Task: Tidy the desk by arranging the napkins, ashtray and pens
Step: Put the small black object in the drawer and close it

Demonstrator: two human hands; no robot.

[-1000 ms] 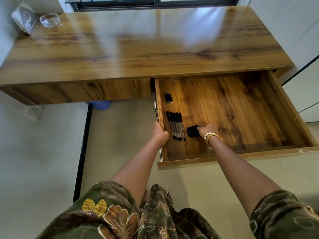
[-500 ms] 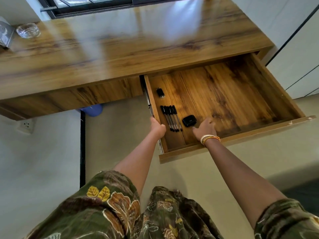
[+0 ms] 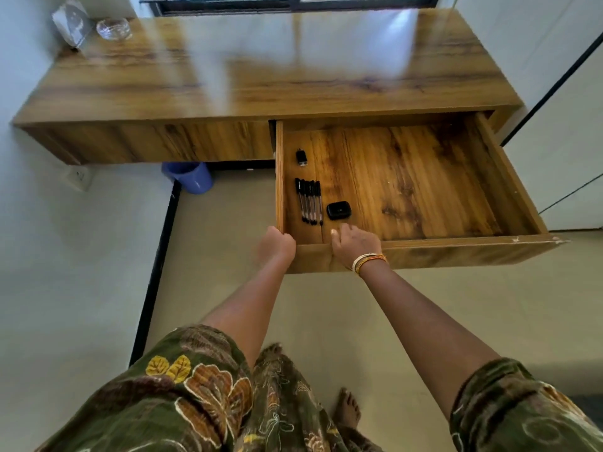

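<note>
Wooden drawer (image 3: 509, 194) pulled out, likely for storing. Left hand (image 3: 275, 244) curled round near-left corner, steadying. Right hand (image 3: 354, 244) loosely curled over near rim, holding nothing. Pens (image 3: 309, 202) lined up inside, left. Ashtray (image 3: 113, 28), napkins (image 3: 72, 22) parked far-left on desk (image 3: 261, 86).

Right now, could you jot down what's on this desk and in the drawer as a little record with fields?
desk top: glass ashtray beside napkin holder, far left corner
drawer: pulled open
in drawer: five black pens side by side, small black case right of them, small black item further back
left hand: grips the drawer's front left corner
right hand: at the front edge, holds nothing
floor: blue bin under desk
</note>
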